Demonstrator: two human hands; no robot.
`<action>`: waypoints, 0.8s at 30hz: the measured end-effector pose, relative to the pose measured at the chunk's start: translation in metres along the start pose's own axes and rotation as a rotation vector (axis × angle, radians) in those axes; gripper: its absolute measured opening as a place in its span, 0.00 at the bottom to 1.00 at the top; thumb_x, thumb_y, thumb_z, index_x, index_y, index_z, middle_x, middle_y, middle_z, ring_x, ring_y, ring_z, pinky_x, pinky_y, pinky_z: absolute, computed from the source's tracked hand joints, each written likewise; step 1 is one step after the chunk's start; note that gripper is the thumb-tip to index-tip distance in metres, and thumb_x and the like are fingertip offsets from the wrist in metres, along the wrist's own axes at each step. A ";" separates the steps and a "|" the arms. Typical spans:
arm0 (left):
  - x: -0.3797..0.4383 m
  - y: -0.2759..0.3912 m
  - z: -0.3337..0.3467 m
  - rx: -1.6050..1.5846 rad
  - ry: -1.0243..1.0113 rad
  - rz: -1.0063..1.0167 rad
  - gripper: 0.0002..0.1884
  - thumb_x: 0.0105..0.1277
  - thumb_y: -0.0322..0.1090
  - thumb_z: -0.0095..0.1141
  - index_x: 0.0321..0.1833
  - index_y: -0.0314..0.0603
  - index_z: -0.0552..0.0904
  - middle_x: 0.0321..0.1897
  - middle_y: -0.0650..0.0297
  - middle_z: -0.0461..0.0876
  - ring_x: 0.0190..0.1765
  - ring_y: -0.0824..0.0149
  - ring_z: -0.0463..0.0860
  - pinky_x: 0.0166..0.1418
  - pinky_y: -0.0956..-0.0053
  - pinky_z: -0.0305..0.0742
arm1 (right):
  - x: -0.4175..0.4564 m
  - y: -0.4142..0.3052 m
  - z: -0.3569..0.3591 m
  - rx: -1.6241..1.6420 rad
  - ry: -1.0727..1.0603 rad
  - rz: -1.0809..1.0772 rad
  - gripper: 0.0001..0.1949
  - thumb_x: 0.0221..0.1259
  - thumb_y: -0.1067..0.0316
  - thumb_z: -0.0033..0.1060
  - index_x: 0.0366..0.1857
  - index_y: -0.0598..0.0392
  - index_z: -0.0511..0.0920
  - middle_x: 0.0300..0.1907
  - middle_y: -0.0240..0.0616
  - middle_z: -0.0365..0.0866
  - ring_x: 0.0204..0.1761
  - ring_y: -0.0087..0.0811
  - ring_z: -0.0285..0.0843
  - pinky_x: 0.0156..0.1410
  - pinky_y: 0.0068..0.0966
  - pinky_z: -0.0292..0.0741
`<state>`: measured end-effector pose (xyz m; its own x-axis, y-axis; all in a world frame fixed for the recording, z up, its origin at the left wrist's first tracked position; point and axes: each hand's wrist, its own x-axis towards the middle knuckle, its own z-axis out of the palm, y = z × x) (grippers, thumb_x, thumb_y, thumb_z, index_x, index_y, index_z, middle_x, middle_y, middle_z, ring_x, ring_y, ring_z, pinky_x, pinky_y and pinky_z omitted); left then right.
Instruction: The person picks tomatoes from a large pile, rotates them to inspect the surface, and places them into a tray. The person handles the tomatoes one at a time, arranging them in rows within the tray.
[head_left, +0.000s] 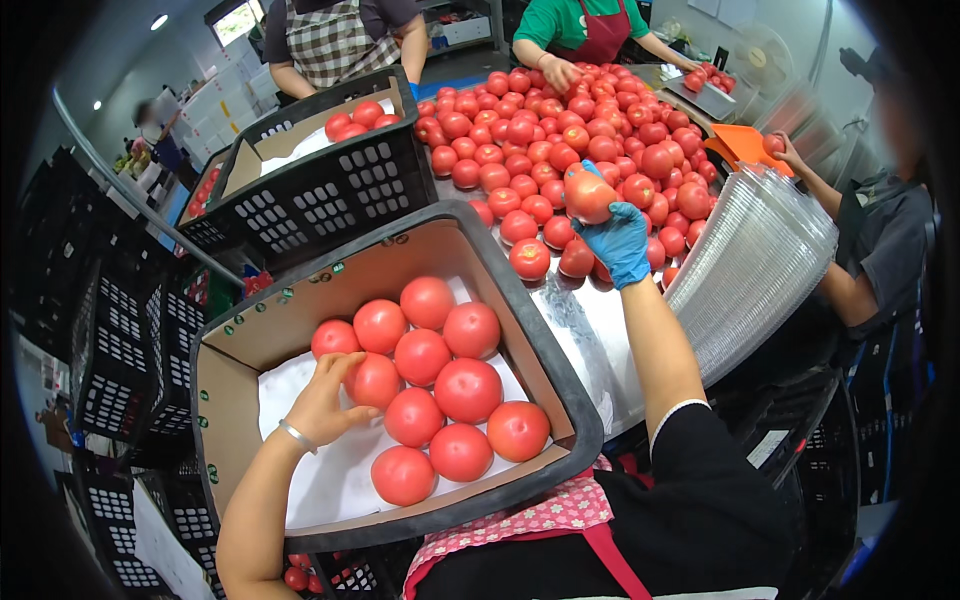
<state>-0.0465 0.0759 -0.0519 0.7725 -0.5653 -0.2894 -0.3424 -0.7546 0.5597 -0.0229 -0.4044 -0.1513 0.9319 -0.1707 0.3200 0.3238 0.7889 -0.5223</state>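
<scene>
My bare left hand (328, 399), with a metal bracelet at the wrist, reaches into a black plastic crate (517, 300) lined with cardboard and white paper. Its fingers and thumb curve around a red tomato (373, 380) resting on the paper. Several other tomatoes, such as the front one (403, 475), sit in a single layer toward the crate's right side. In a blue glove, my right hand (616, 238) grips a paler red tomato (589, 196) above the metal table (577, 322). Beneath and behind that hand spreads a large heap of tomatoes (517, 131).
A second black crate (322, 199) holding tomatoes stands behind mine. Nested clear plastic trays (757, 277) lean by the table's right edge. A person in a checked apron (337, 34), one in green (544, 30) touching the heap, and one at right (874, 247) holding a tomato are nearby.
</scene>
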 end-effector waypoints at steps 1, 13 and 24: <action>0.000 0.001 0.000 0.000 -0.002 0.001 0.41 0.51 0.38 0.73 0.68 0.43 0.67 0.62 0.53 0.65 0.64 0.52 0.70 0.68 0.64 0.67 | -0.002 0.002 -0.006 0.041 0.060 0.019 0.37 0.51 0.68 0.57 0.71 0.56 0.60 0.67 0.43 0.64 0.67 0.41 0.64 0.66 0.40 0.69; -0.002 0.007 -0.011 -0.025 0.114 0.095 0.35 0.54 0.37 0.70 0.66 0.40 0.70 0.57 0.52 0.74 0.59 0.54 0.76 0.62 0.65 0.72 | 0.003 0.014 0.057 -0.111 0.198 0.147 0.36 0.63 0.46 0.59 0.68 0.59 0.59 0.62 0.55 0.70 0.51 0.52 0.82 0.41 0.33 0.87; -0.048 0.063 -0.050 -0.798 0.439 0.232 0.60 0.51 0.40 0.73 0.78 0.53 0.40 0.65 0.49 0.63 0.60 0.56 0.76 0.59 0.65 0.76 | 0.012 0.123 0.306 -0.727 -0.382 0.451 0.37 0.58 0.51 0.69 0.68 0.58 0.64 0.56 0.42 0.75 0.48 0.27 0.78 0.34 0.19 0.77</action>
<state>-0.0784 0.0724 0.0358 0.9193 -0.3737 0.1239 -0.1710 -0.0957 0.9806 -0.0223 -0.1286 0.0301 0.9195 0.3686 0.1367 0.0871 0.1480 -0.9851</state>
